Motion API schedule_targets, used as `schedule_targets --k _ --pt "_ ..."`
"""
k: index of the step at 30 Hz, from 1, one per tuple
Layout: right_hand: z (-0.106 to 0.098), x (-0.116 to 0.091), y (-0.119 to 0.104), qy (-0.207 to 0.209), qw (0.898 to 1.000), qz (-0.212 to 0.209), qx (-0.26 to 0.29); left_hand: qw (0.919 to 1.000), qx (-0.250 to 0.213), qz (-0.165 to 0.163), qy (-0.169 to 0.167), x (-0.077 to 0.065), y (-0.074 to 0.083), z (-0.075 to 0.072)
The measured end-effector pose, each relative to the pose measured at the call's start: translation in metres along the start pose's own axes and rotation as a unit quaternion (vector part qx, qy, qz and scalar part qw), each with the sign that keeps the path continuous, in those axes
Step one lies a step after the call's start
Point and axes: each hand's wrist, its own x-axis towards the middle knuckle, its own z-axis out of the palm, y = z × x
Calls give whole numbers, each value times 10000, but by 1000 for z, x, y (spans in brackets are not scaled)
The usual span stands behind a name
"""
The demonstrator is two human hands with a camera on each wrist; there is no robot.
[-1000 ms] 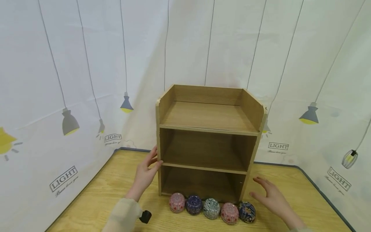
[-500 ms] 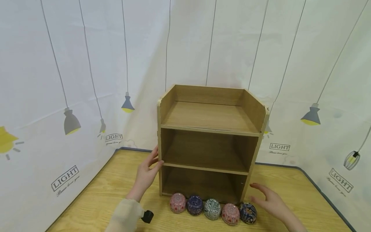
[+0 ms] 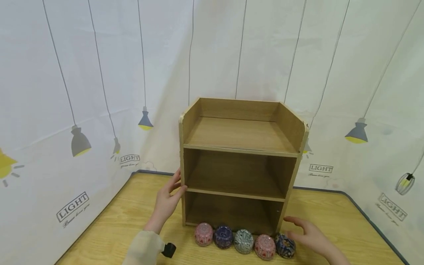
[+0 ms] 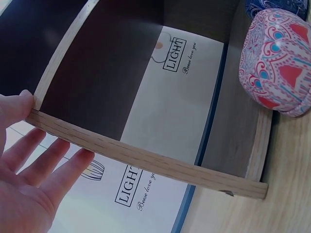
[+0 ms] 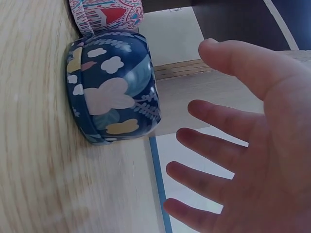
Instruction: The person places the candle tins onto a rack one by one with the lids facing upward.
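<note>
A wooden shelf unit [image 3: 241, 173] with two compartments and an open top stands on the table. My left hand [image 3: 163, 204] holds its left side panel [image 4: 146, 158], thumb on the front edge where the middle board meets it, fingertips against the outer face. Before the unit, a row of small round patterned tins runs from a pink one [image 3: 203, 234] through purple [image 3: 223, 237], pale green [image 3: 243, 241] and another pink [image 3: 265, 247] to dark blue floral [image 3: 285, 246]. Beside that blue tin [image 5: 116, 87], my right hand [image 5: 262, 141] hovers with fingers spread, holding nothing.
Behind the unit hangs a white backdrop [image 3: 218, 48] printed with lamps. Its blue lower border [image 3: 318, 189] edges the wood-grain table [image 3: 109, 228] at the back and sides. A small black object [image 3: 169, 250] sits at the left sleeve cuff [image 3: 145, 246].
My right hand has come lower and nearer to the dark blue tin. The left hand keeps its place on the side panel, and the tins stay in their row.
</note>
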Motion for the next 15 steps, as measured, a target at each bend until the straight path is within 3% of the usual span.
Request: schedule_targets --k 5,15 --pt "1 -3 2 -83 9998 -190 -11 10000 12 25 9 0 0 2" --pt "4 -2 7 -1109 9904 149 813 9999 108 -90 9 0 0 1"
